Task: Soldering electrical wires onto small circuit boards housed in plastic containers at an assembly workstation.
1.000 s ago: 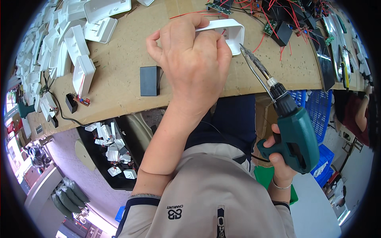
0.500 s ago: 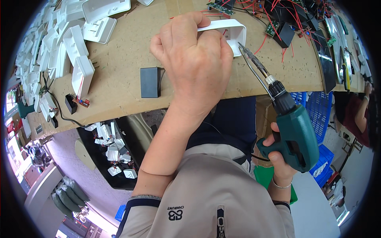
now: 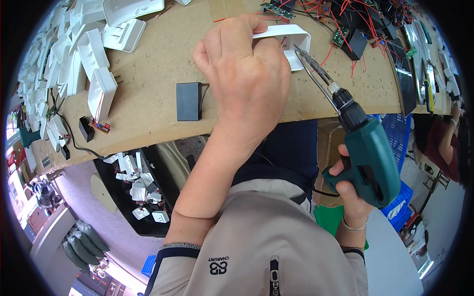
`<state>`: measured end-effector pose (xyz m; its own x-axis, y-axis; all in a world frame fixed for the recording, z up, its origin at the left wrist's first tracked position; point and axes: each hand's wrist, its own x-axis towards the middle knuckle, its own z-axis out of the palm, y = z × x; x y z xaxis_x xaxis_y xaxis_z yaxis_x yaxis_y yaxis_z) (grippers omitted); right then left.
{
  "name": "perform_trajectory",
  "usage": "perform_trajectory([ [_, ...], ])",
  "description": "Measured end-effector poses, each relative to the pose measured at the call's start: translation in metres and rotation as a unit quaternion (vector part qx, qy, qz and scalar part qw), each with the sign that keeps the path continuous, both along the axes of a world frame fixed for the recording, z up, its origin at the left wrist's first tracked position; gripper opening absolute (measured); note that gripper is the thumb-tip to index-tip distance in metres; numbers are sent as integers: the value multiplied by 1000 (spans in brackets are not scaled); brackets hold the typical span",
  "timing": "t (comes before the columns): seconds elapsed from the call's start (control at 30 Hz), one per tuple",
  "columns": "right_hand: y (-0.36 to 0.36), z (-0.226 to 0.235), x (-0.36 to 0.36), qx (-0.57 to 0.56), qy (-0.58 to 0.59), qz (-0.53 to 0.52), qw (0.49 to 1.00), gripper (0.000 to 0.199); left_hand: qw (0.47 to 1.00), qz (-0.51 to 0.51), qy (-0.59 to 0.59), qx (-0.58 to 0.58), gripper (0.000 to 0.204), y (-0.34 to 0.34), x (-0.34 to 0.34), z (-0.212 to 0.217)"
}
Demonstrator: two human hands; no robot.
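My left hand [image 3: 249,74] is closed around a white plastic casing [image 3: 302,40], tipped so its open side faces me and rightward. A red wire end shows inside it; the rest is hidden behind my fingers. In my right hand [image 3: 348,182] is a green pistol-shaped soldering gun [image 3: 373,155], gripped by its handle. Its dark tip and a thin metal feed tube point up-left into the casing's opening; whether the tip touches anything inside, I cannot tell. A black rectangular box [image 3: 188,101] with a dark lead lies on the table to the left of my left wrist.
White casings [image 3: 94,54] are heaped at the left of the cardboard-covered table [image 3: 153,64]. Black boxes, circuit boards and red wires [image 3: 365,24] crowd the back right. A small red board [image 3: 102,127] lies near the front left edge. Below stands a black bin [image 3: 148,228] of white parts.
My left hand and the casing have shifted slightly right. The soldering gun has moved a little up and right, and its tip sits deeper in the casing's opening.
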<state>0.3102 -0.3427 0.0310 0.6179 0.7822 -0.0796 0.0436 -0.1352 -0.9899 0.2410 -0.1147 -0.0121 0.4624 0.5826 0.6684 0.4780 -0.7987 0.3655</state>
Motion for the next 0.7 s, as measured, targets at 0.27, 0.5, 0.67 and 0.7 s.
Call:
perform_trajectory([
  [0.27, 13, 3, 4, -16, -9, -3, 1000, 66, 1000, -1, -20, 13, 5, 1, 2, -6],
  [0.5, 16, 4, 9, -11, -33, 10, 999, 62, 1000, -2, -26, 4, 6, -1, 2, -4],
  [0.67, 16, 4, 12, -10, -50, 29, 998, 58, 1000, 1, -21, 12, 3, 1, 0, -5],
  [0.7, 15, 5, 11, -14, -49, 24, 998, 58, 1000, 7, -5, 5, 7, 0, 0, -4],
])
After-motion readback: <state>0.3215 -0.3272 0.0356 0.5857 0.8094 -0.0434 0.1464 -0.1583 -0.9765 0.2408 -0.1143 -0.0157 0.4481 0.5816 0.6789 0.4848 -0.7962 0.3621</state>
